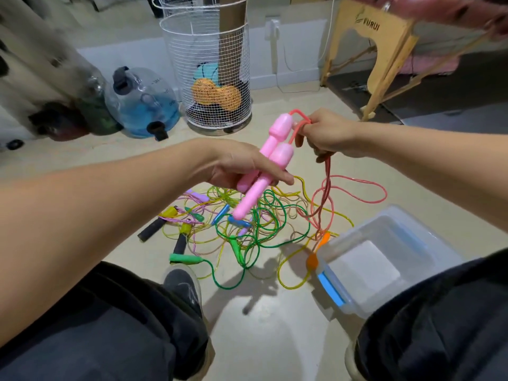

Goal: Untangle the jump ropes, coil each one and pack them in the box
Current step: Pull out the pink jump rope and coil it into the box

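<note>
The left hand grips both pink handles, the right hand pinches the red cord above the tangle, bare floor before the box.

Floor carrying ropes and a box

A tangle of ropes is lying mid-floor, a clear box sitting just beside it; a wire basket, a water jug and a wooden stand are standing farther back.
</note>
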